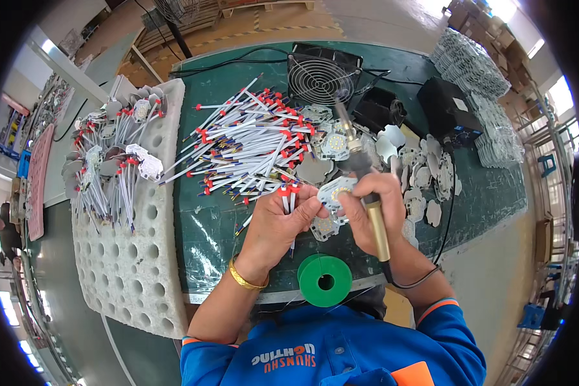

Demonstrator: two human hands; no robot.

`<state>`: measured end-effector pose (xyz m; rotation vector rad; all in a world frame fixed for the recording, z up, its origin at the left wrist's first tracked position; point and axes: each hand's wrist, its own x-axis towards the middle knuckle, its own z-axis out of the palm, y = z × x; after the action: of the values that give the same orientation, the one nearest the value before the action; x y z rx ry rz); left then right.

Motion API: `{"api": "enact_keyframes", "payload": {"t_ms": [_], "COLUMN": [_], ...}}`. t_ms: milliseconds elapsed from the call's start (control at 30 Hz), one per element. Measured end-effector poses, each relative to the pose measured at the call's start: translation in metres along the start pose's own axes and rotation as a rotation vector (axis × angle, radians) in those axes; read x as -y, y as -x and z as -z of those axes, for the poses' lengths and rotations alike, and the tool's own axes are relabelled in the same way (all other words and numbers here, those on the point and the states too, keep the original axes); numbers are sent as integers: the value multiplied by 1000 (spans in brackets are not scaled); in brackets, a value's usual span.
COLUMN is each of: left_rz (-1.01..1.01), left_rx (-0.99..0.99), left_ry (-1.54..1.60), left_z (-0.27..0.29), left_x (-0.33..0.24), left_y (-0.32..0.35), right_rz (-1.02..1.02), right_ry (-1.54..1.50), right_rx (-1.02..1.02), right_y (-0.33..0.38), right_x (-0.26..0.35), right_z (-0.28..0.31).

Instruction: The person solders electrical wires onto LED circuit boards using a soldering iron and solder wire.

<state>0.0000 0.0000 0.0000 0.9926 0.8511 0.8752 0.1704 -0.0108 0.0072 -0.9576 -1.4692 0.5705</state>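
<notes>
LED board [333, 193] is sitting between both hands, above the near half of the green workbench [206, 257]. The right hand [381, 204] is pinching it between thumb and fingers while also cradling a soldering iron [359, 157], whose tip is pointing away toward the cooling fan [323, 76]. The left hand [278, 222] is gripping red-ended white leads [285, 204], its fingertips meeting the board's left side. Loose leads [248, 145] are crowding the space beyond the left hand; spare boards [434, 167] are lying beyond and right of the right hand. Green surface is showing between those boards and the bench's right edge. A green spool [308, 282] is overlapping the front edge, between the forearms, and a holed foam tray [112, 273] is bordering the left.
</notes>
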Motion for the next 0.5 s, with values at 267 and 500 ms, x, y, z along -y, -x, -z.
{"api": "enact_keyframes", "payload": {"t_ms": [267, 500], "left_rz": [-70, -95], "left_rx": [33, -45], "left_ry": [58, 26], "left_z": [0, -10], "left_x": [-10, -9], "left_y": [2, 2], "right_rz": [92, -9], "right_ry": [54, 118], "right_rx": [-58, -113], "right_y": [0, -2], "right_x": [-1, -3], "right_z": [-4, 1]}}
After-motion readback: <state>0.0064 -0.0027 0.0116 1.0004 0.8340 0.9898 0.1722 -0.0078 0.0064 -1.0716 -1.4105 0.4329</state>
